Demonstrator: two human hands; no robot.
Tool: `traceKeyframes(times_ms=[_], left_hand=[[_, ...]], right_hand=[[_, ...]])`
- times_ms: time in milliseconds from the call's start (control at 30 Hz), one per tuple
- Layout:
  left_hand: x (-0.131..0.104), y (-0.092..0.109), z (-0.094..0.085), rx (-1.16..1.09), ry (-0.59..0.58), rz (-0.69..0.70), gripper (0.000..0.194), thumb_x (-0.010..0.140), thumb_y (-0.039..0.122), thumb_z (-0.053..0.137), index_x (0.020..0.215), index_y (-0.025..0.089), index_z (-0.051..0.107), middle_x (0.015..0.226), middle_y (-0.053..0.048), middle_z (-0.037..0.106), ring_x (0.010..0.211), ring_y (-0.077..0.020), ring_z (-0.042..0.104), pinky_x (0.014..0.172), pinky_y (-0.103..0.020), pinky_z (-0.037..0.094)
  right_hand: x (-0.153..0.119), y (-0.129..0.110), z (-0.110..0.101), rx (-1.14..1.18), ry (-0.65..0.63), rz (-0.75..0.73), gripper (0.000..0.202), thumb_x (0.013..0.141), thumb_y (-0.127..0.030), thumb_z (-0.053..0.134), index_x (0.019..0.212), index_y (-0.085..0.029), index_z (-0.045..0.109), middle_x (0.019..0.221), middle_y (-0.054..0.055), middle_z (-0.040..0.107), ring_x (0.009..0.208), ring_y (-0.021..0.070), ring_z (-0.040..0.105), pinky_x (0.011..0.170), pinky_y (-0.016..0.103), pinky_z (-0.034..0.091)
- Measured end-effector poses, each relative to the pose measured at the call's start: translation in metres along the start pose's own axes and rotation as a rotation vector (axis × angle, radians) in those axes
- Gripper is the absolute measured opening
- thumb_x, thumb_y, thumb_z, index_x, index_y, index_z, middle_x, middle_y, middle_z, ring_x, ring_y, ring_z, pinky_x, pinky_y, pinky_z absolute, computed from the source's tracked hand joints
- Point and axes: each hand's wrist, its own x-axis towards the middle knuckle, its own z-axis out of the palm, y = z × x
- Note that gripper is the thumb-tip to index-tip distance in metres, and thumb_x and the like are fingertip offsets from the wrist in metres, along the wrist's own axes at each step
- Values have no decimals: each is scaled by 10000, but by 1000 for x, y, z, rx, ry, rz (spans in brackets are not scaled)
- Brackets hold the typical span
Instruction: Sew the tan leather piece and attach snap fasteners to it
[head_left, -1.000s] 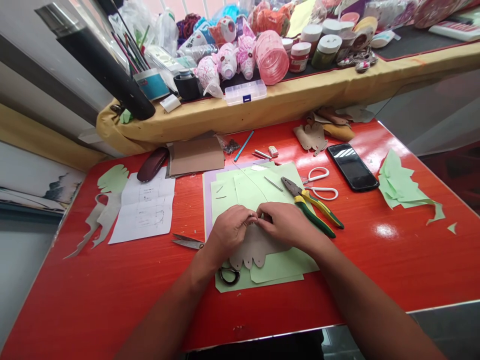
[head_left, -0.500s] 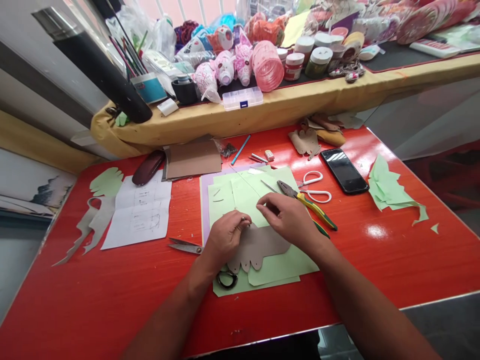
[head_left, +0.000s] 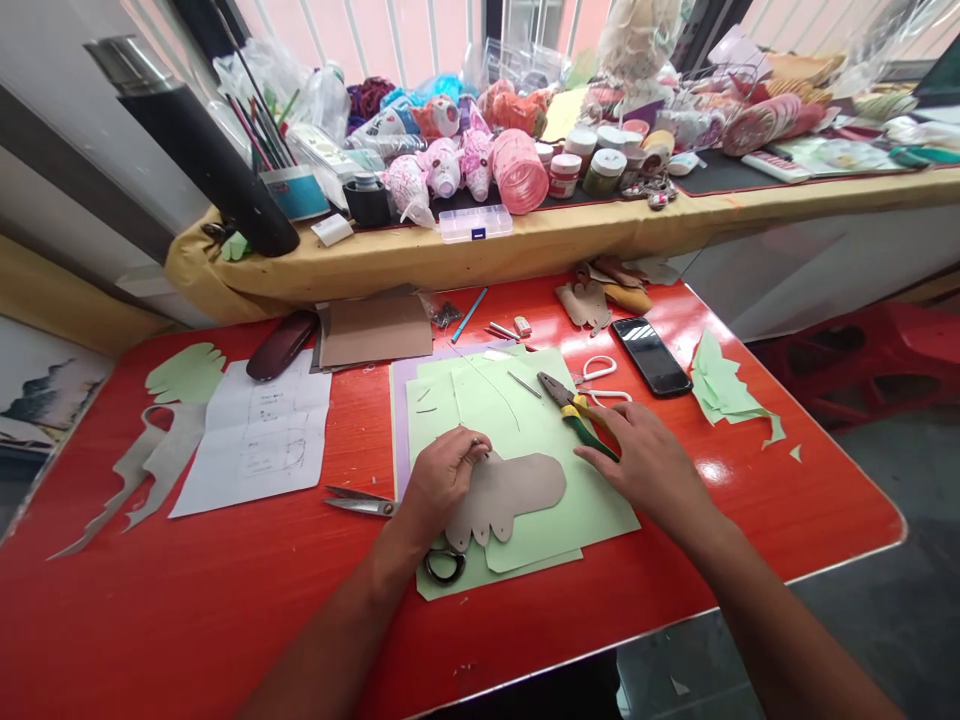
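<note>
Off goes the right hand (head_left: 651, 462), away from the left hand and over to the pliers (head_left: 577, 418), right of centre. Left of centre, scissors (head_left: 360, 503) lie on the red surface (head_left: 225, 620). Next along, the left hand (head_left: 441, 476) is pinched closed at the upper left edge of the grey cutout (head_left: 525, 485), a small dark bit at its fingertips, too small to name. That cutout lies mid-frame on green sheets (head_left: 592, 510): thin, light and bendy, I'd judge, best held by its broad body, the narrow lobes likelier to fold. Now the right hand, thumb and fingers parted about the handles; whether they grip, I can't tell. Stiff, weightier stuff, these pliers, surest by the coated handles.
</note>
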Motion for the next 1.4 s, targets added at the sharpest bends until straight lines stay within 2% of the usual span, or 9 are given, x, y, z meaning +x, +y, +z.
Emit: traceKeyframes(times_ms=[167, 367, 533, 733, 900, 1033, 1167, 1267, 1400], left_hand=[[0, -1, 1, -11, -5, -13, 244, 1060, 264, 461, 912, 221, 650, 890, -23, 695, 848, -182, 645, 789, -293, 496], [-1, -3, 2, 2, 9, 11, 252, 1063, 283, 460, 913, 227, 655, 869, -20, 695, 833, -187, 645, 797, -301, 501], [-1, -4, 3, -8, 12, 46, 257, 1068, 289, 461, 922, 223, 662, 877, -30, 699, 840, -190, 643, 800, -310, 503], [-2, -4, 4, -13, -6, 61, 278, 1078, 304, 448, 925, 219, 664, 887, -46, 693, 847, -199, 640, 795, -325, 500], [-1, -2, 5, -7, -2, 81, 269, 1070, 272, 451, 913, 216, 662, 873, -43, 684, 828, -197, 642, 784, -325, 506], [0, -2, 6, 11, -6, 120, 242, 1050, 212, 460, 913, 208, 659, 871, -45, 673, 831, -196, 639, 770, -314, 508], [0, -3, 7, 33, 0, 146, 236, 1035, 180, 465, 905, 207, 660, 861, -44, 671, 840, -200, 639, 767, -311, 503], [1, -2, 7, 39, 0, 159, 238, 1023, 159, 468, 886, 203, 657, 850, -43, 667, 834, -201, 630, 764, -314, 498], [1, 1, 6, 26, -15, 131, 233, 1011, 149, 480, 870, 203, 657, 860, -40, 676, 840, -204, 627, 770, -320, 506]], right_hand=[[0, -1, 8, -47, -53, 50, 586, 963, -457, 633, 1481, -203, 533, 1171, 163, 657, 1133, 370, 614, 937, 478, 521], [10, -10, 1, 72, -61, 186, 560, 893, -372, 666, 1427, -220, 594, 1276, 158, 659, 1183, 364, 636, 949, 462, 529], [10, -5, -8, 500, -79, 345, 548, 845, -415, 693, 1368, -266, 631, 1276, 114, 685, 1192, 329, 650, 936, 426, 538], [-2, -8, -39, 1139, -114, 448, 597, 889, -503, 663, 1419, -250, 555, 1014, 84, 684, 710, 203, 615, 660, 356, 535], [-21, -35, -59, 1417, -11, 401, 561, 912, -591, 435, 1338, -266, 598, 1120, 176, 671, 787, 294, 629, 594, 408, 517], [-33, -66, -43, 1547, -183, 380, 514, 920, -587, 446, 1254, -237, 619, 1130, 186, 669, 683, 242, 592, 513, 357, 485], [-42, -82, -22, 1509, -337, 372, 461, 945, -514, 615, 1344, -283, 600, 1101, 117, 646, 695, 188, 577, 549, 302, 488], [-44, -85, -22, 1371, -372, 279, 562, 995, -565, 582, 1496, -315, 530, 1075, 89, 634, 674, 163, 563, 568, 298, 496], [-40, -98, -34, 918, -309, 79, 563, 1041, -517, 548, 1577, -359, 490, 1219, 94, 670, 979, 241, 673, 854, 386, 581]])
